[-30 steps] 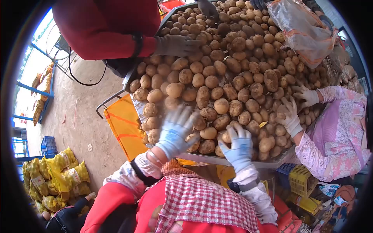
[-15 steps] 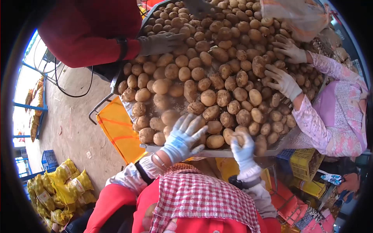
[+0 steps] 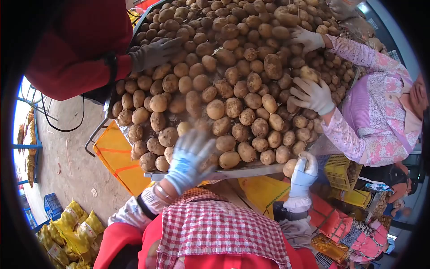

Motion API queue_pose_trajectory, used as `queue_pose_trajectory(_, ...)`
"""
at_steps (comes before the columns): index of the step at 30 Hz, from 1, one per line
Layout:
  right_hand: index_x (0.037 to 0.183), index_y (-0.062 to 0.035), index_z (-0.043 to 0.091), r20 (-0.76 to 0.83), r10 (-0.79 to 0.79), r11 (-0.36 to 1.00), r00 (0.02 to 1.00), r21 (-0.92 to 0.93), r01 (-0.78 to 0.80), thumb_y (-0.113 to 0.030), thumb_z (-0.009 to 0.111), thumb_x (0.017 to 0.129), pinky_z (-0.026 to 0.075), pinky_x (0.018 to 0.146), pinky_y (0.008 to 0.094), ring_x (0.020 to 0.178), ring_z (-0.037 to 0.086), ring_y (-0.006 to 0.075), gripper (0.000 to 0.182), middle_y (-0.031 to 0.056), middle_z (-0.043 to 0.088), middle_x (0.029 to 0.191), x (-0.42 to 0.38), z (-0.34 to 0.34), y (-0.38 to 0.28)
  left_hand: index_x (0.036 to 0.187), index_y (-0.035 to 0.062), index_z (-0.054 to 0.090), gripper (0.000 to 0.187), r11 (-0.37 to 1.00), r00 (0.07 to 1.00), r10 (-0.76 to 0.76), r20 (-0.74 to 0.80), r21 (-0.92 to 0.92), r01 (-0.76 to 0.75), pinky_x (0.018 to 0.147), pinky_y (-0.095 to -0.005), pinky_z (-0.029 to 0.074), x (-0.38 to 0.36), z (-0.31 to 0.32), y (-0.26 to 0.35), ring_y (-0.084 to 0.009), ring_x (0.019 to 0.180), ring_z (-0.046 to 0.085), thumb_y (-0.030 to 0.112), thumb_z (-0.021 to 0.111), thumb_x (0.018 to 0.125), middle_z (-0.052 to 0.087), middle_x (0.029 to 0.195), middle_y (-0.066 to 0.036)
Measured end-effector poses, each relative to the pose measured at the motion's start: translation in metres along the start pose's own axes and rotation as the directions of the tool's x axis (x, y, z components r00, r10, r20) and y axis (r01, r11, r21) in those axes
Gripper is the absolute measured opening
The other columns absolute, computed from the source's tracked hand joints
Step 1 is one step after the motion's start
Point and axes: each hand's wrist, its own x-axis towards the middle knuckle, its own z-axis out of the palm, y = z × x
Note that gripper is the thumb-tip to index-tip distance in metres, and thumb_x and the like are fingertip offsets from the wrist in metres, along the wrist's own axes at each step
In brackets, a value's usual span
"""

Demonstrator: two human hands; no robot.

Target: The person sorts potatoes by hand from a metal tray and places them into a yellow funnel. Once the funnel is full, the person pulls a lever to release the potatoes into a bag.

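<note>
Brown potatoes (image 3: 215, 109) cover a metal-edged sorting table (image 3: 264, 170) in front of me. My left hand (image 3: 187, 158), in a white and pale blue glove, is over the potatoes at the near edge with its fingers spread; motion blurs the fingertips. At the table's near right edge, my right hand (image 3: 303, 179) wears a similar glove and is closed around a potato (image 3: 290, 167). Part of that potato is hidden by the fingers.
Across on the left, a person in a red sleeve (image 3: 85, 74) has a grey-gloved hand on the potatoes. On the right, a person in a floral sleeve (image 3: 347, 141) works with white gloves. Yellow mesh sacks (image 3: 78, 226) stand at lower left, a yellow crate (image 3: 338, 172) at right.
The view has shifted, so the table appears further left. My right hand has moved right with a potato, now just past the table edge. My left hand stays spread over the potatoes.
</note>
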Motion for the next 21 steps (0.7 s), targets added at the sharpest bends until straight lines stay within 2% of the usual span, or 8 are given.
queue_pose_trajectory(2, 0.101, 0.0024, 0.063, -0.104, -0.021, 0.971, 0.994, 0.234, 0.045, -0.001, 0.056, 0.092, 0.051, 0.074, 0.0273, 0.08, 0.061, 0.0146, 0.012, 0.0072, 0.064, 0.089, 0.001, 0.037, -0.004, 0.144, 0.0152, 0.042, 0.071, 0.998, 0.994, 0.053, 0.099, -0.027, -0.051, 0.117, -0.0559, 0.02, 0.013, 0.025, 0.008, -0.0407, 0.141, 0.03, 0.044, 0.064, 0.083, 0.037, 0.15, -0.019)
queue_pose_trajectory(6, 0.106, 0.001, 0.062, 0.145, 0.199, 0.787, 0.969, 0.566, -0.246, -0.017, 0.058, 0.094, 0.042, 0.054, 0.0263, 0.065, 0.054, 0.0133, 0.022, 0.005, 0.061, 0.082, 0.02, 0.064, -0.044, 0.144, 0.0154, 0.045, 0.068, 0.992, 0.994, -0.047, 0.102, 0.122, 0.034, 0.118, -0.0557, 0.014, 0.008, 0.035, -0.009, -0.0388, 0.145, 0.022, 0.048, 0.059, 0.085, 0.031, 0.154, -0.015)
queue_pose_trajectory(8, 0.108, 0.0008, 0.062, 0.264, 0.234, 0.214, 0.936, 0.925, -0.314, -0.02, 0.055, 0.094, 0.041, 0.052, 0.0245, 0.061, 0.053, 0.0118, 0.026, 0.0053, 0.061, 0.079, 0.029, 0.064, -0.041, 0.137, 0.0128, 0.052, 0.062, 0.985, 0.99, -0.092, 0.109, 0.152, 0.075, 0.118, -0.0558, 0.015, -0.003, 0.022, -0.024, -0.0394, 0.144, 0.022, 0.047, 0.059, 0.085, 0.031, 0.154, -0.016)
queue_pose_trajectory(9, 0.108, 0.0008, 0.062, 0.261, 0.242, 0.211, 0.934, 0.926, -0.314, -0.02, 0.055, 0.094, 0.041, 0.052, 0.0245, 0.061, 0.053, 0.0118, 0.026, 0.0053, 0.061, 0.079, 0.027, 0.056, -0.036, 0.129, 0.0101, 0.06, 0.058, 0.976, 0.984, -0.134, 0.115, 0.186, 0.111, 0.117, -0.0558, 0.016, -0.009, 0.014, -0.034, -0.04, 0.144, 0.023, 0.046, 0.06, 0.084, 0.031, 0.154, -0.016)
queue_pose_trajectory(11, 0.109, -0.0019, 0.063, 0.235, 0.38, 0.664, 0.895, 0.604, -0.441, -0.022, 0.058, 0.094, 0.046, 0.059, 0.0267, 0.065, 0.056, 0.0144, 0.025, 0.0047, 0.063, 0.082, 0.021, 0.022, -0.021, 0.12, 0.0077, 0.066, 0.051, 0.966, 0.984, -0.15, 0.098, 0.225, 0.125, 0.117, -0.0556, 0.017, -0.023, 0.004, -0.054, -0.0412, 0.142, 0.025, 0.044, 0.06, 0.084, 0.031, 0.154, -0.016)
queue_pose_trajectory(14, 0.11, -0.0031, 0.064, 0.217, 0.284, 0.949, 0.934, 0.078, -0.306, -0.022, 0.065, 0.09, 0.051, 0.064, 0.0286, 0.069, 0.059, 0.0155, 0.027, 0.0044, 0.064, 0.084, -0.003, 0.013, -0.025, 0.111, 0.007, 0.069, 0.044, 0.933, 0.95, -0.275, 0.146, 0.28, 0.227, 0.113, -0.0517, 0.028, -0.027, -0.023, -0.057, -0.0412, 0.138, 0.032, 0.041, 0.061, 0.084, 0.035, 0.152, -0.017)
queue_pose_trajectory(18, 0.12, -0.005, 0.06, 0.492, 0.078, 0.859, 0.867, -0.474, 0.192, -0.048, 0.078, 0.075, 0.052, 0.065, 0.0419, 0.071, 0.065, 0.0271, 0.065, 0.012, 0.065, 0.086, -0.037, 0.034, -0.05, 0.104, 0.0048, 0.07, 0.044, 0.829, 0.826, -0.524, 0.205, 0.345, 0.44, 0.107, -0.0514, 0.035, -0.02, -0.026, -0.069, -0.0409, 0.133, 0.04, 0.042, 0.064, 0.082, 0.044, 0.144, -0.019)
queue_pose_trajectory(21, 0.132, -0.0078, 0.049, 0.525, 0.169, 0.755, 0.834, -0.613, 0.234, -0.053, 0.078, 0.071, 0.053, 0.071, 0.0491, 0.082, 0.067, 0.0348, 0.082, 0.017, 0.065, 0.095, -0.038, 0.051, -0.055, 0.105, 0.0061, 0.068, 0.033, 0.94, 0.953, -0.292, -0.075, 0.161, 0.301, 0.106, -0.048, 0.038, 0.005, -0.029, -0.037, -0.0439, 0.123, 0.049, 0.027, 0.069, 0.079, 0.057, 0.128, -0.022)
